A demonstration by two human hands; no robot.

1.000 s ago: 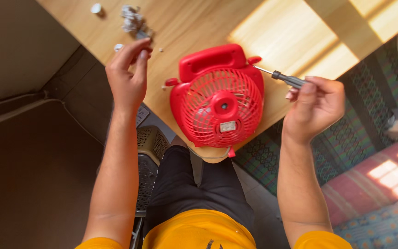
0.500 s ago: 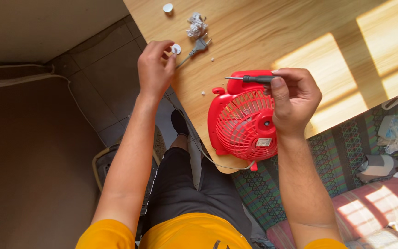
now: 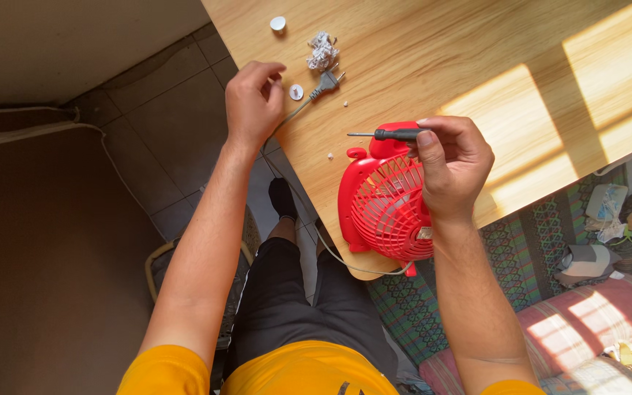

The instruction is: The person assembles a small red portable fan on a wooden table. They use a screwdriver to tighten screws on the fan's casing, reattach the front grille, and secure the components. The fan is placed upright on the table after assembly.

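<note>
A small red fan (image 3: pixel 378 205) lies grille-up near the corner of the wooden table (image 3: pixel 477 66). My right hand (image 3: pixel 451 164) is over the fan and grips a black-handled screwdriver (image 3: pixel 389 134), its shaft pointing left. My left hand (image 3: pixel 254 99) hovers at the table's left edge, fingers loosely curled, right beside a small white cap (image 3: pixel 296 92) and the grey plug (image 3: pixel 327 80) of the fan's cord. I cannot tell if it pinches anything.
A crumpled foil ball (image 3: pixel 322 51) and another white cap (image 3: pixel 278 23) lie further up the table. Small screws (image 3: pixel 330 156) dot the wood near the fan. Tiled floor is on the left, a patterned rug and cushions on the right.
My right hand swung the screwdriver from the fan's right side across to above it. My left hand stayed near the white cap. The view shifted.
</note>
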